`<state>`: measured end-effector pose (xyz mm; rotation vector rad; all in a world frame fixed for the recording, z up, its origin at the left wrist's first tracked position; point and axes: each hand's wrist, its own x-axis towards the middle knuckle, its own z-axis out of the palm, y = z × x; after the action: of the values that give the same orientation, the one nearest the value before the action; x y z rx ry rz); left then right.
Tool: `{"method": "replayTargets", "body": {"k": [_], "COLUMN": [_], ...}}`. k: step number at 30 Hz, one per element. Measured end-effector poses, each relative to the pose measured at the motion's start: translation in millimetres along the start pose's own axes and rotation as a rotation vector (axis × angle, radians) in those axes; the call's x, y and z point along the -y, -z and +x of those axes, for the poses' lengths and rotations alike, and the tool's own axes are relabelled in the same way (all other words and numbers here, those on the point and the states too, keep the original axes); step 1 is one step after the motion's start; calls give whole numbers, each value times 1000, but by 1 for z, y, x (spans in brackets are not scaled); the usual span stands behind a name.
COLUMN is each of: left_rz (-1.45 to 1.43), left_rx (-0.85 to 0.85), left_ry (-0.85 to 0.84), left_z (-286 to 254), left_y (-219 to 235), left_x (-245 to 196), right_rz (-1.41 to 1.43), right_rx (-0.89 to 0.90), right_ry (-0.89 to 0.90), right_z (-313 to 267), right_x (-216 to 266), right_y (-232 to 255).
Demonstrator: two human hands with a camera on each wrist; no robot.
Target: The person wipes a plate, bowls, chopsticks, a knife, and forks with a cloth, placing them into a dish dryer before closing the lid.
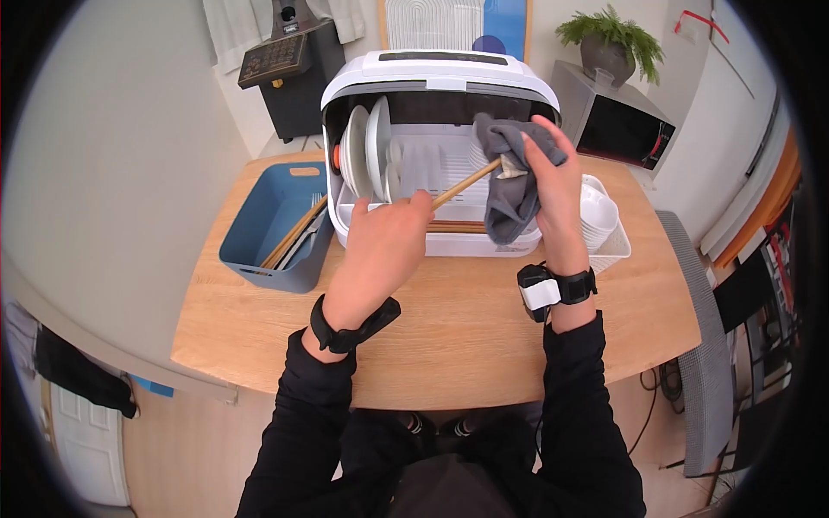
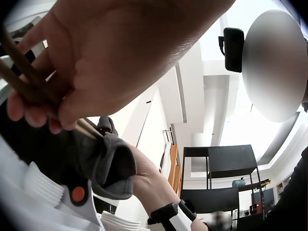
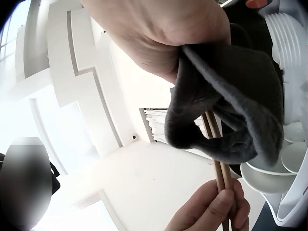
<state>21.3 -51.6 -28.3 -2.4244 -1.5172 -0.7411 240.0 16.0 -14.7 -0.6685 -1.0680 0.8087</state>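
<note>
My left hand (image 1: pixel 386 242) pinches a pair of wooden chopsticks (image 1: pixel 466 183), which the right wrist view shows side by side (image 3: pixel 220 175). Their far ends run into a grey cloth (image 1: pixel 511 203) that my right hand (image 1: pixel 560 186) grips from the right. In the left wrist view the cloth (image 2: pixel 113 166) hangs in folds around the tips. Both hands are in front of the open white dish cabinet (image 1: pixel 440 73), above its front edge. Plates (image 1: pixel 377 147) stand upright on the cabinet's left side.
A blue basket (image 1: pixel 276 216) with chopsticks and other utensils stands left of the cabinet. On the right is a white basket (image 1: pixel 615 252) with stacked white bowls (image 1: pixel 598 216). More chopsticks (image 1: pixel 458 227) lie along the cabinet's front. Behind stand a microwave (image 1: pixel 626 125) and a plant (image 1: pixel 609 47).
</note>
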Motion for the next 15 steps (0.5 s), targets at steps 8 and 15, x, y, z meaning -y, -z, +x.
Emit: {"method": "replayTargets", "body": {"k": [8, 15], "left_rz": [148, 171], "left_rx": [-114, -305], "left_ry": [-40, -124], "left_z": [-4, 3], "left_y": [-6, 0], "left_x": [3, -4], "right_rz": [-365, -535], "right_rx": [56, 642], "right_ry": [368, 149], "right_z": [-11, -23], "right_x": [31, 29], "right_y": [-3, -11]}}
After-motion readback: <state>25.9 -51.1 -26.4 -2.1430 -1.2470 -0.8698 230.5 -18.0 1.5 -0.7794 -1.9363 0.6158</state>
